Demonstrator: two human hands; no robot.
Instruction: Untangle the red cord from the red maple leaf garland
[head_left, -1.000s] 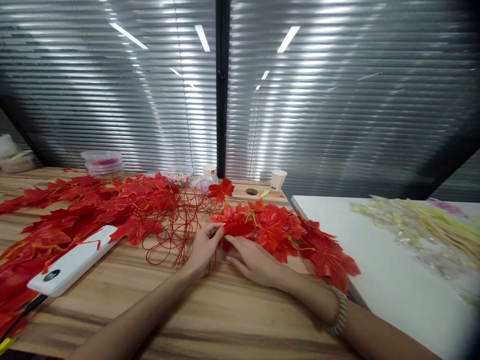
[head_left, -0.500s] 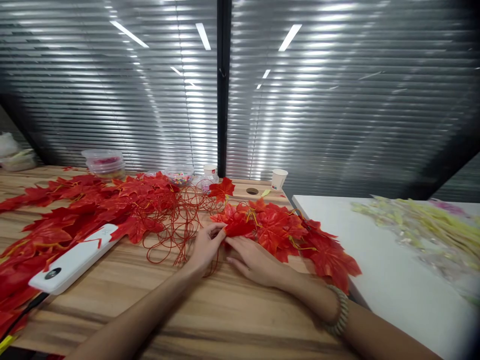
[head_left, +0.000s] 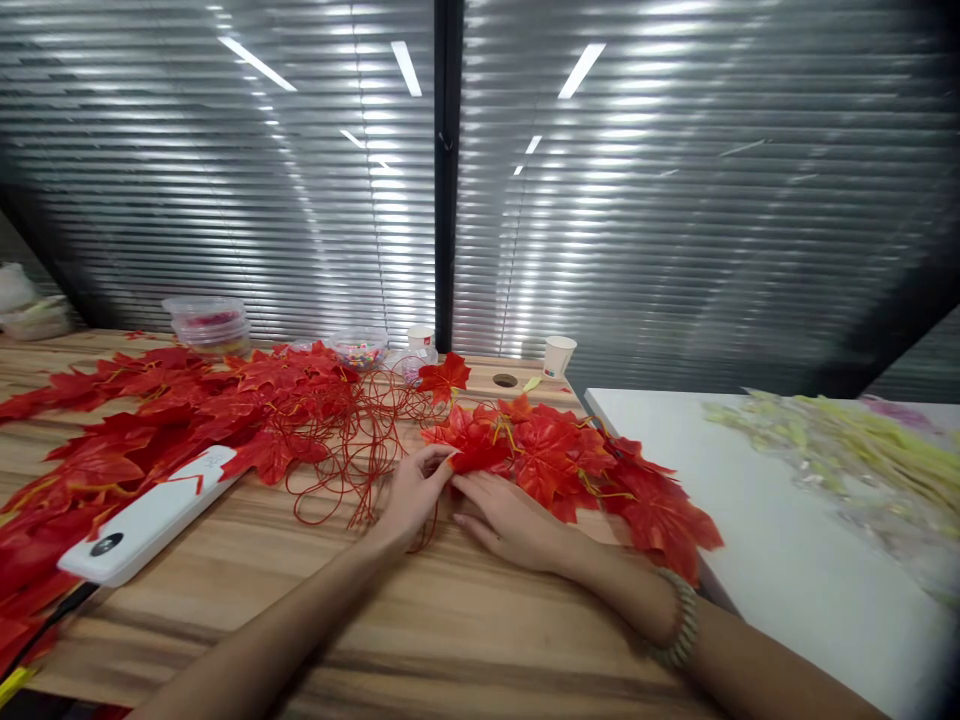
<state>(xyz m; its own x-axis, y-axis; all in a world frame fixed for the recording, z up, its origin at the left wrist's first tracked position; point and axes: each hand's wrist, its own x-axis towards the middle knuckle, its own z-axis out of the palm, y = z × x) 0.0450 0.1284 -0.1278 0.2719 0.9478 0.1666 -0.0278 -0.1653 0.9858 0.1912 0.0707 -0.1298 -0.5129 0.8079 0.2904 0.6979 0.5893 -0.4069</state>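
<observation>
My left hand [head_left: 412, 490] is closed, thumb and fingers pinching the near edge of a red artificial maple leaf [head_left: 480, 456]. Against its thumb tip rest the fingertips of my right hand [head_left: 510, 520], which is closed and lies low over the table under that leaf. What the right fingertips grip is hidden. The leaf belongs to a garland of red maple leaves [head_left: 555, 455] spreading to the right, with thin yellowish stems between them. A tangle of thin red cord [head_left: 352, 450] lies just left of my left hand, and a strand runs down beneath my hands.
On the left, more red leaves [head_left: 165, 420] surround a white power strip-like device [head_left: 157, 515] with a black cable. Clear tubs [head_left: 210, 325], a bead container [head_left: 360, 350] and paper cups [head_left: 559, 357] stand along the back. A white table [head_left: 750, 520] at right holds yellow bagged items [head_left: 862, 450].
Almost nothing differs. Both hands stay at the same leaf, and the view has shifted very slightly.
</observation>
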